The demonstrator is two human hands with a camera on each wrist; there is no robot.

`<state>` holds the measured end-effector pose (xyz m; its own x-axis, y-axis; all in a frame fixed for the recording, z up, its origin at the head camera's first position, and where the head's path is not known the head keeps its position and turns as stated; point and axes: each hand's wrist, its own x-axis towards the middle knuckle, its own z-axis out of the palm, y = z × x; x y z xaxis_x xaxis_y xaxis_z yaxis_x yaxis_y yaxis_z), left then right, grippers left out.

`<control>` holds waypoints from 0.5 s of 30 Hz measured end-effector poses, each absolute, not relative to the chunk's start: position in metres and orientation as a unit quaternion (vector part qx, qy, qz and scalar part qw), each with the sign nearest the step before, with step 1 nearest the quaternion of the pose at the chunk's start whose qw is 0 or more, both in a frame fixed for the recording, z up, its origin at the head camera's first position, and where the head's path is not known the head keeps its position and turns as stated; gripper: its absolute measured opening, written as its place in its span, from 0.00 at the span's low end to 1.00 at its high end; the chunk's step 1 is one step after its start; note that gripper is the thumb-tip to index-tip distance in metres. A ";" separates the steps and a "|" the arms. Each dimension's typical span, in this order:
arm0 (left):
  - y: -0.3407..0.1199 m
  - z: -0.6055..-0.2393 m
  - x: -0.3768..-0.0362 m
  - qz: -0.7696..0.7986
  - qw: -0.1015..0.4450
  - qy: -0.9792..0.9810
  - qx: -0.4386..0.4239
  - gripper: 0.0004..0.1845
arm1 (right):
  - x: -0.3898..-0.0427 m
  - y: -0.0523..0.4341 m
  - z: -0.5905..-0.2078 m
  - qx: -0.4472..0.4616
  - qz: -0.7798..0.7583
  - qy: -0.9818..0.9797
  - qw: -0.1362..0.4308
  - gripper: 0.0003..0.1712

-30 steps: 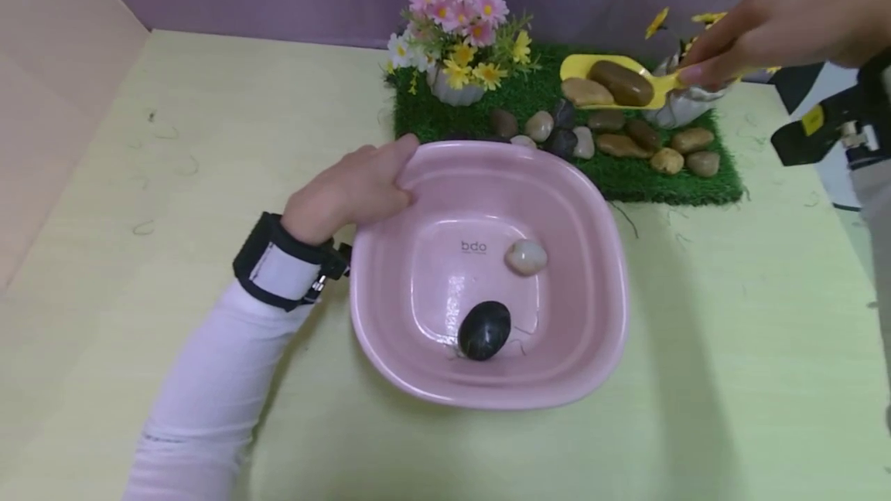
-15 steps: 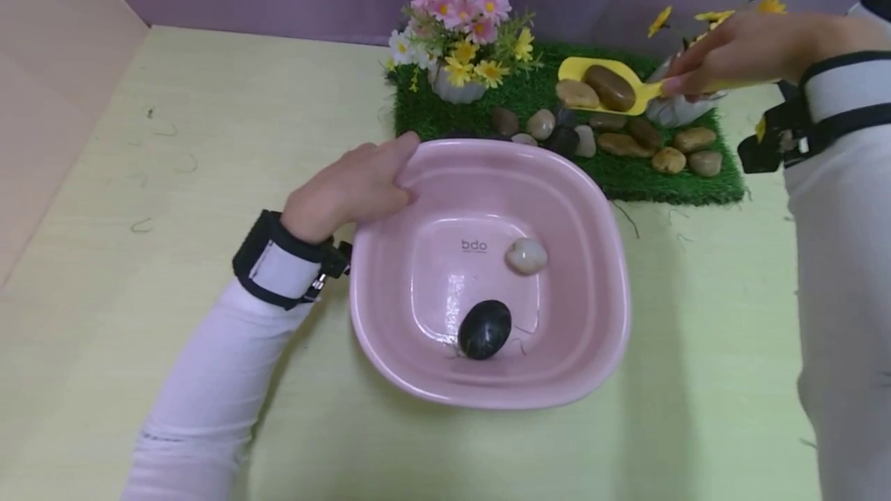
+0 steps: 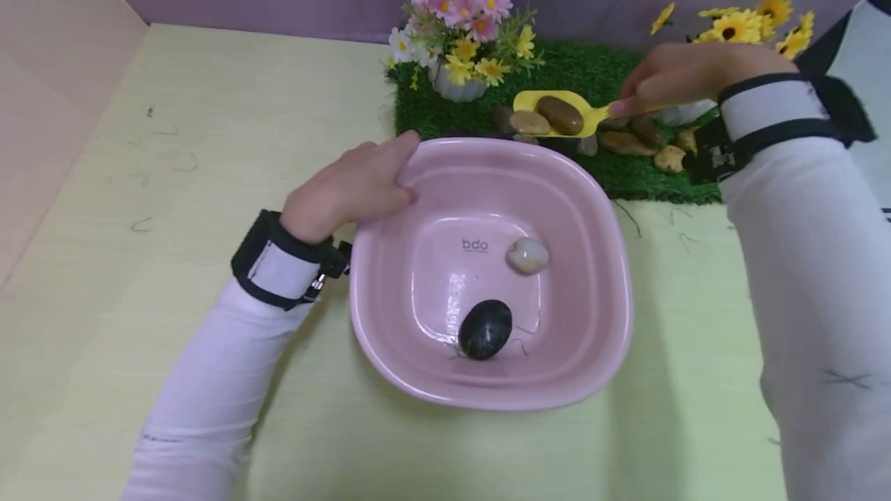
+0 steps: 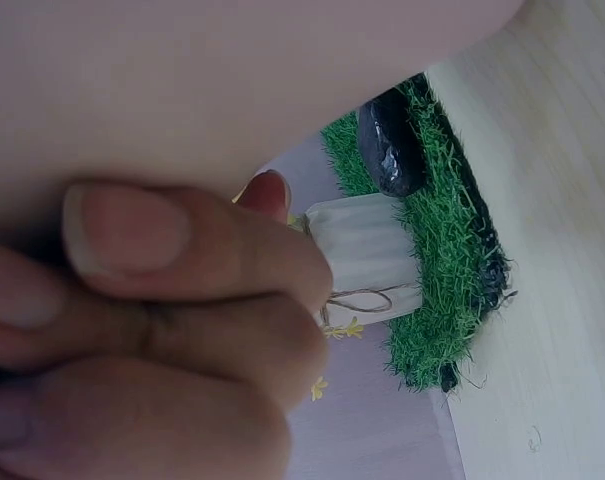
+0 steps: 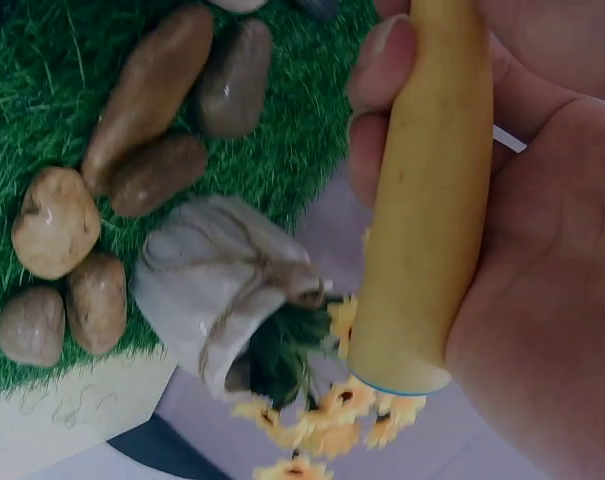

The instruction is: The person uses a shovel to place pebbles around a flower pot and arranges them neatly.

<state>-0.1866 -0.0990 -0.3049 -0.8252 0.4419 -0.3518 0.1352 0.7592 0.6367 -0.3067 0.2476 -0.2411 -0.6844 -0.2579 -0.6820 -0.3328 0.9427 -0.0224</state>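
The right hand (image 3: 671, 77) hides the yellow scoop's handle (image 3: 629, 108).

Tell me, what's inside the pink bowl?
Inside the pink bowl lie two stones: a black stone and a pale stone. Nothing covers its bottom.

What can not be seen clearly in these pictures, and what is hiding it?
- Head view: the right hand and sleeve cover part of the pebbles on the grass mat.
- Left wrist view: the left hand fills the frame, hiding the pink basin almost wholly.
- Right wrist view: the yellow scoop shows only its handle; the top edge cuts off its bowl.
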 end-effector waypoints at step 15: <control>-0.099 -0.304 -0.186 0.305 0.246 0.905 0.164 0.13 | -0.305 0.226 -0.260 -0.191 0.033 0.909 0.368 0.37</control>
<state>-0.1863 -0.0992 -0.3043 -0.8249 0.4470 -0.3459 0.1464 0.7601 0.6332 -0.3054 0.2260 -0.2600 -0.6566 -0.3234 -0.6814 -0.3725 0.9246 -0.0799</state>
